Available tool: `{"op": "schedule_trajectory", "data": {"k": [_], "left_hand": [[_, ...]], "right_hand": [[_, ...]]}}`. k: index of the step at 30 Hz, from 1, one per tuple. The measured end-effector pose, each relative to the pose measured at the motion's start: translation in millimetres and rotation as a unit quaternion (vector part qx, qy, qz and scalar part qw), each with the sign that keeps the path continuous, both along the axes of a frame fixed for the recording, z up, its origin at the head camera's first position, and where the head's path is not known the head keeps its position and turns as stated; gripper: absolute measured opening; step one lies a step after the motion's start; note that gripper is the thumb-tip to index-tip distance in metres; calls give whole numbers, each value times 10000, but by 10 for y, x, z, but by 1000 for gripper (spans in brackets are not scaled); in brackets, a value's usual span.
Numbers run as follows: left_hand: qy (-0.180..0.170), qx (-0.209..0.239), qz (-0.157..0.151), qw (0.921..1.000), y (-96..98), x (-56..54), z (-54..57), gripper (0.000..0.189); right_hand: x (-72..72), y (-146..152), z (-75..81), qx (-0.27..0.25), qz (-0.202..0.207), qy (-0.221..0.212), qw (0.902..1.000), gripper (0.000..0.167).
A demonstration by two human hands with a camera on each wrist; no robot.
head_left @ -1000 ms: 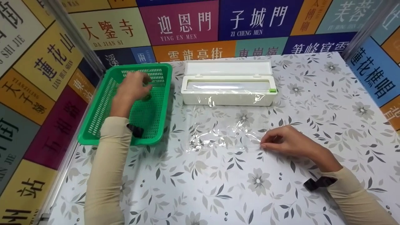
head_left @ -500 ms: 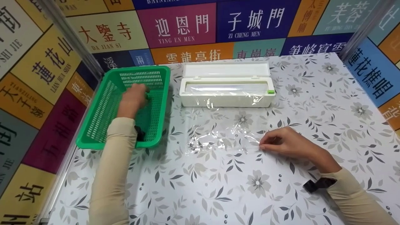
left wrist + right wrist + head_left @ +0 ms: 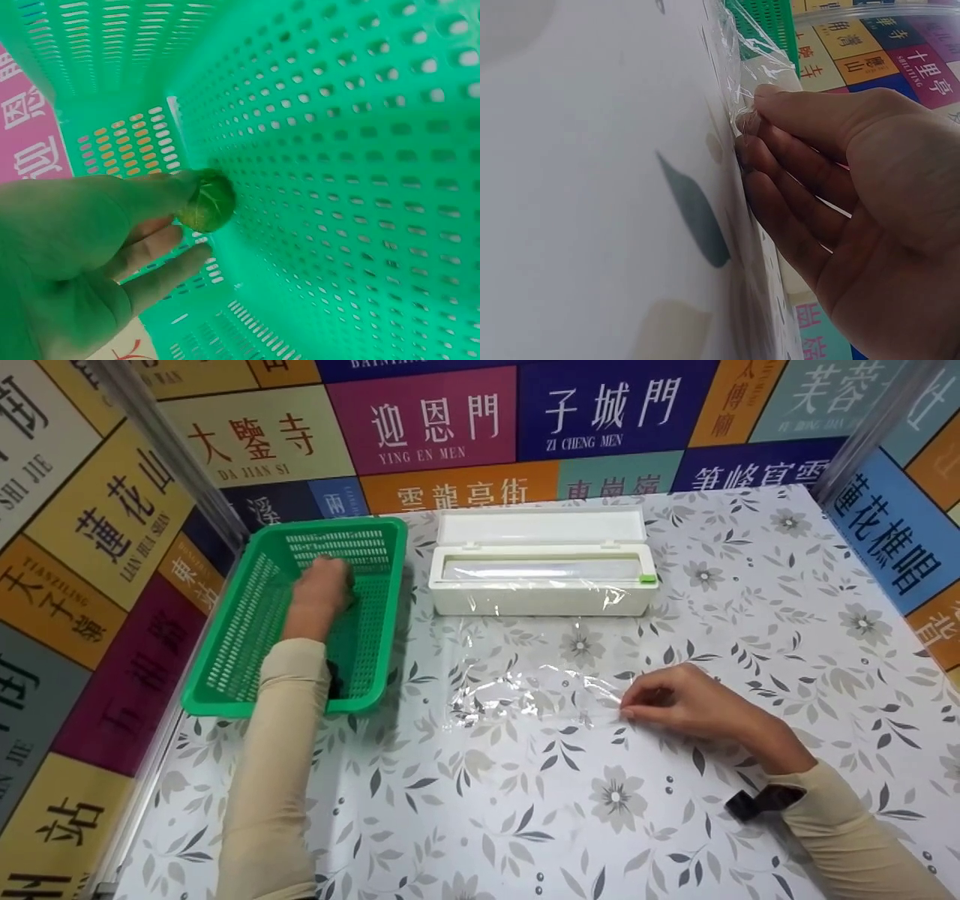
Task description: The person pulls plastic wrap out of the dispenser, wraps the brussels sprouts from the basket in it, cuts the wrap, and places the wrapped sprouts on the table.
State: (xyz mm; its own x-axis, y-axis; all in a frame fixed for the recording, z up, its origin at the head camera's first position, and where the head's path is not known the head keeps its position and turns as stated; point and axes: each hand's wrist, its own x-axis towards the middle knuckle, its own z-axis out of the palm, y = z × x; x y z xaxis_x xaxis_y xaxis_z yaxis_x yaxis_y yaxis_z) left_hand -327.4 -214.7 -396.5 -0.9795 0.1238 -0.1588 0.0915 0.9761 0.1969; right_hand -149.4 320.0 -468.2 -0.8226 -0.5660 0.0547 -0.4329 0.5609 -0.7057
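Observation:
My left hand (image 3: 322, 585) reaches down inside the green plastic basket (image 3: 398, 615). In the left wrist view, its thumb and fingers pinch a small round Brussels sprout (image 3: 208, 202), green with pale veins, near the basket floor; part of the grip is hidden behind the thumb. From the head view, the hand covers the sprout. My right hand (image 3: 686, 701) pinches a front corner of clear cling film (image 3: 517, 697), its thumb pressed against the index finger. That film runs out over the table from an opened white cling film dispenser (image 3: 540, 600).
The dispenser's lid (image 3: 540, 525) is tipped back, and a green slider (image 3: 647, 579) sits at the right end of its front edge. A white floral cloth (image 3: 480, 810) covers the table. Printed wall panels (image 3: 427, 427) stand behind and at both sides.
My left hand has lowered into the basket, and its fingers have closed on the sprout. The right hand keeps its hold on the film corner. The view has shifted slightly.

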Motion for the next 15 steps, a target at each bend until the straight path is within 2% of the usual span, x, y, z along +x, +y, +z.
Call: {"op": "schedule_trajectory", "data": {"k": [5,10,15], "left_hand": [[-25,181,-94,9998,-43,28,-35,26],[-15,117,-241,9996,-47,45,-31,27],[-177,156,-19,9997,-33,29,15,33]], "right_hand": [[-10,4,-6,-14,55,61,10000,11],[-18,18,-24,-28,47,86,9999,10],[-22,28,-27,-8,40,6,10000,9]]}}
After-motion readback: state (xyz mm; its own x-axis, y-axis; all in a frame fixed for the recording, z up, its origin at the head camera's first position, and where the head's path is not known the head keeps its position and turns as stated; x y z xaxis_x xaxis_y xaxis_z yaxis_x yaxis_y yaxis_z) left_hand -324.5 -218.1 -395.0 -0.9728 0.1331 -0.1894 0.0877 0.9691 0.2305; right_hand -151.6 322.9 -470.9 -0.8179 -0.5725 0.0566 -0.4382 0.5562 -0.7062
